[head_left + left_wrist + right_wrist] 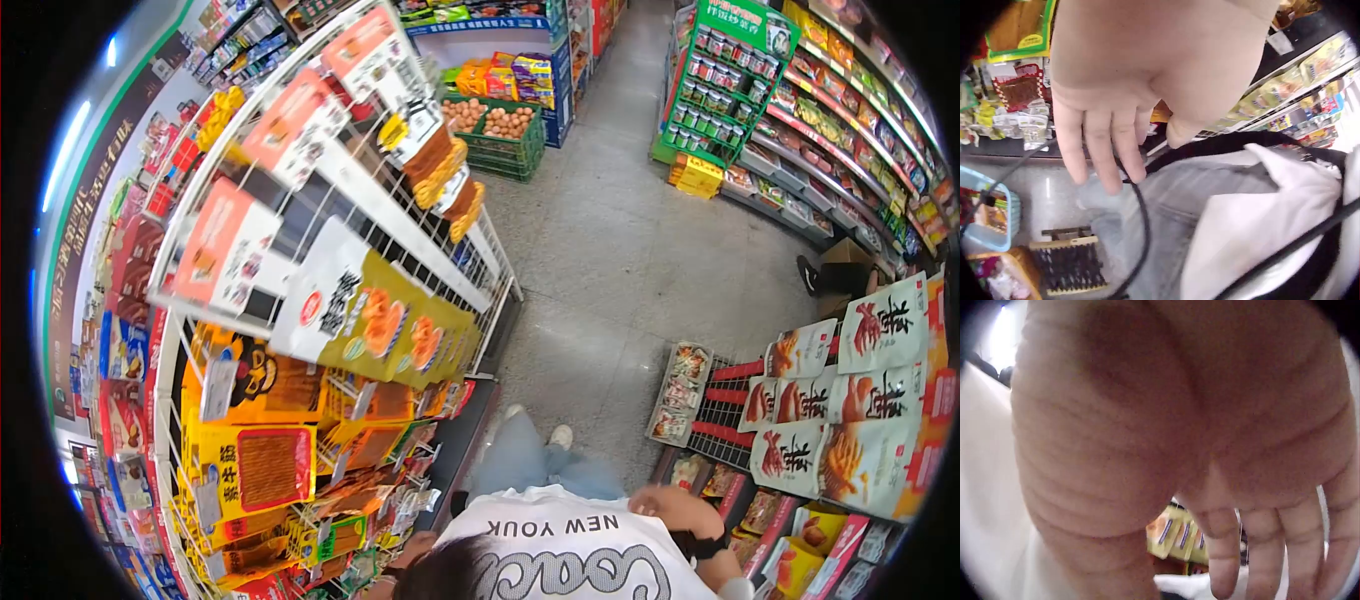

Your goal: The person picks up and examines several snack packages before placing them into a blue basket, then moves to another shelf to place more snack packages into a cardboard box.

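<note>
In the left wrist view my left hand [1154, 75] hangs with relaxed, slightly bent fingers and holds nothing. Behind its fingertips are grey-blue jeans [1172, 194] and a thin black cable [1143, 219]. My right hand [680, 508] is raised in front of the white printed T-shirt [580, 550], its fingers loosely bent. Up close in the right wrist view, its palm fills most of the picture, the fingers [1263, 550] fairly straight with nothing between them. Nearest the left side stands a wire rack of yellow snack packets [262, 470].
Large green-and-white pouches [375, 310] hang on the rack at left. White pouches [885, 325] stand on a display at right, beside a basket of packets [680, 390]. Ahead, a grey aisle floor [620, 230] runs past a green crate of eggs [490, 140] and a green jar stand [725, 85].
</note>
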A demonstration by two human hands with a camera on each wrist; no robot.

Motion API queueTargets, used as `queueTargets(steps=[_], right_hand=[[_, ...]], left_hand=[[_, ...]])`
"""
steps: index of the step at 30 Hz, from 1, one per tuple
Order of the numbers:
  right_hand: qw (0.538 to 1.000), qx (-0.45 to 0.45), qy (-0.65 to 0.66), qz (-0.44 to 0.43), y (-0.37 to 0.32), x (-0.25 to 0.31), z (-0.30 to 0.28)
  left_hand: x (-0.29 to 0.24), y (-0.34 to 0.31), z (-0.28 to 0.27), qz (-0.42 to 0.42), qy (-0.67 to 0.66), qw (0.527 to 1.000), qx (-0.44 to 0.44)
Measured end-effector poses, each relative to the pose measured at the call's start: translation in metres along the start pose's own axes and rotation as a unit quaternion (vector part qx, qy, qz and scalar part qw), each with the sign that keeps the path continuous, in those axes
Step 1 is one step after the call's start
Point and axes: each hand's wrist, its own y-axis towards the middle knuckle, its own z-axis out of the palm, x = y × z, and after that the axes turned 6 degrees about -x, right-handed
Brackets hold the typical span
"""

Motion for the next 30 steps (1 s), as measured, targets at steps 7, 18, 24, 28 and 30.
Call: queueTargets(steps=[7,18,24,28,30], right_hand=[[0.913,-0.391,0.099,-0.062,0.114,0.035,-0.146],[0.844,-0.508,0.096,0.143,0.169,-0.203,-0.309],[0.662,-0.453,0.508,0.313,0.176,-0.284,-0.372],[0.685,-0.387,0.561,0.260,0.174,-0.340,-0.430],[0.779,-0.391,0.408,0.271,0.195,-0.405,-0.484]], left_hand=[[-0.086,0.051,0.018,-0.272,0.054,0.949,-0.148],[-0.369,0.296,0.124,-0.150,-0.024,0.953,-0.263],[-0.467,0.364,0.179,-0.052,-0.023,0.955,-0.290],[-0.459,0.371,0.220,-0.102,-0.115,0.923,-0.354],[-0.449,0.362,0.248,-0.129,-0.131,0.907,-0.379]])
